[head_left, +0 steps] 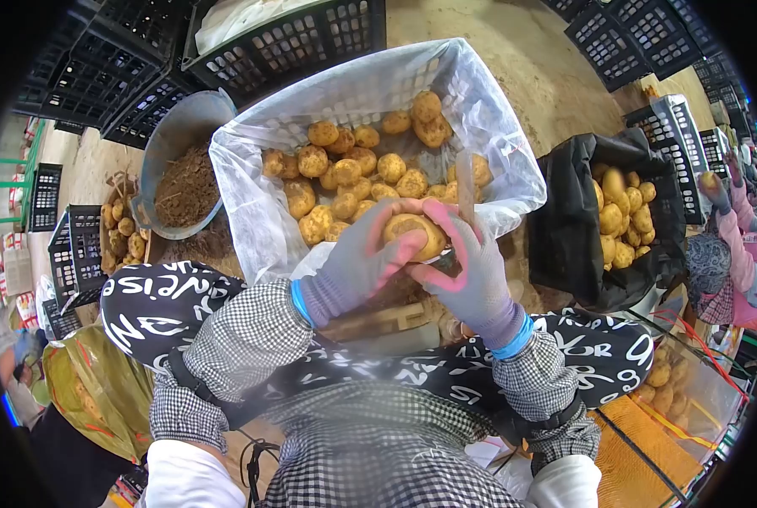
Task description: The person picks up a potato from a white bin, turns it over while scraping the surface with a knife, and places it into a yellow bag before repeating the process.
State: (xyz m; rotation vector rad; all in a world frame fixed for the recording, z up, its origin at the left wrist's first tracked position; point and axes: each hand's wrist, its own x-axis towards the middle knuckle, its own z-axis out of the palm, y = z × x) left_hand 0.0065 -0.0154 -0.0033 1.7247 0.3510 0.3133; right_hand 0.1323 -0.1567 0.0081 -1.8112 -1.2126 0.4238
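Note:
A large potato point(419, 234) with soil on its skin sits between my two gloved hands. My left hand point(357, 258) has its fingers closed around the potato's left side and top. On the other side my right hand point(473, 275) curls its fingers and thumb against it. A narrow, flat, pale strip point(466, 182) rises beside my right fingers; I cannot tell whether that hand grips it. Just beyond both hands stands a crate lined with white sheeting point(493, 110), with many soil-marked potatoes point(357, 165) inside.
A grey bucket point(154, 140) of soil stands left of the crate, near more potatoes point(124, 229). Rightward is a black-lined crate point(556, 229) holding cleaner-looking potatoes point(624, 212). Black crates point(302, 42) stand at the back. A person in pink point(738, 254) is at far right.

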